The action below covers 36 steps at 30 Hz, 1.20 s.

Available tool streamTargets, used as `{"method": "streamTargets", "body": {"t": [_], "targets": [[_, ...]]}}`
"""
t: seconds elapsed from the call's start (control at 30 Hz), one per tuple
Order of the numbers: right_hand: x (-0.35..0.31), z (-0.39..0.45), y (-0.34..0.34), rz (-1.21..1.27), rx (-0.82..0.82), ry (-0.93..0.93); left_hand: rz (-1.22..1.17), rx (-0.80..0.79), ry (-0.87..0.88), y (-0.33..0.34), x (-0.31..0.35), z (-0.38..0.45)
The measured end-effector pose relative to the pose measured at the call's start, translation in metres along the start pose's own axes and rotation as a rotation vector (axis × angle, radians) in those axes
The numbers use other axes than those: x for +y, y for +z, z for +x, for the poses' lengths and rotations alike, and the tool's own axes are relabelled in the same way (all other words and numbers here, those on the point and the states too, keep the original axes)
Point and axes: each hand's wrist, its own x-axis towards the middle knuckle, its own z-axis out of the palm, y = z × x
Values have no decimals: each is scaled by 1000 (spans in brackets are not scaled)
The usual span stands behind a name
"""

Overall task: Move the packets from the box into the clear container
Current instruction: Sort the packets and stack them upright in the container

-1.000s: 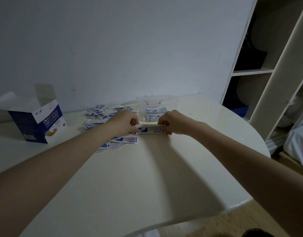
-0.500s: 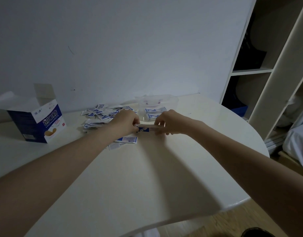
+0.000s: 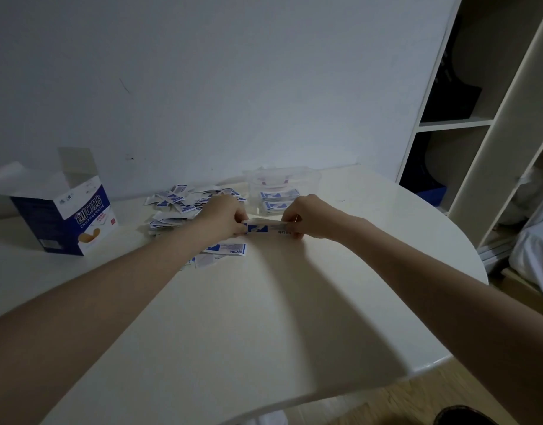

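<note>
**Inspector:** Step in hand?

**Assistant:** Squaring up a small stack of packets (image 3: 265, 227) for transfer. The left hand (image 3: 224, 217) pinches one end and the right hand (image 3: 307, 216) pinches the other, holding it just above the table (image 3: 264, 317).

**Inspector:** Location of the remainder?

**Assistant:** The box (image 3: 64, 216) stands open at the left, well apart. A loose pile (image 3: 178, 207) lies behind the left hand. The clear container (image 3: 282, 182), just beyond the hands, already holds some packets.

**Inspector:** Next move?

**Assistant:** In my judgement, carry the stack forward over the rim and lay it flat on those inside, keeping the edges aligned.
</note>
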Motion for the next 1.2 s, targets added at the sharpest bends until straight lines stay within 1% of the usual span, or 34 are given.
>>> {"method": "streamTargets", "body": {"t": [0.1,0.17,0.23,0.3,0.33,0.37,0.4,0.43,0.5,0.57,0.63,0.7,0.77,0.83,0.93,1.03,1.1,1.2], "targets": [[4,1,-2,29,4,4,-71,-9,-4,-3,-1,3],[9,2,-13,86,50,10,-166,4,-15,-15,0,6],[14,7,-32,247,196,35,-367,92,-32,-33,3,15],[16,16,-52,471,353,75,-656,153,-84,-48,9,28],[16,21,-59,538,409,103,-747,174,-112,-52,12,36],[16,28,-64,556,446,138,-767,199,-142,-53,16,44],[16,35,-69,521,459,178,-715,223,-162,-54,20,52],[17,41,-70,452,443,217,-612,245,-174,-52,23,60],[18,56,-72,289,361,279,-343,249,-188,-47,29,72],[21,71,-69,152,258,333,-132,175,-206,-40,34,83],[22,84,-64,22,147,377,11,86,-232,-32,38,94],[21,92,-61,-70,59,386,157,31,-238,-26,41,100],[19,95,-60,-170,-15,381,277,10,-200,-22,43,104],[15,94,-59,-268,-72,382,392,-20,-123,-20,44,105],[10,93,-61,-358,-138,386,460,-88,-51,-18,46,105],[10,94,-62,-390,-186,384,459,-127,-50,-14,47,103],[10,95,-61,-417,-199,386,445,-167,-68,-12,48,102],[12,99,-59,-412,-208,398,348,-208,-152,-9,51,102]]}}
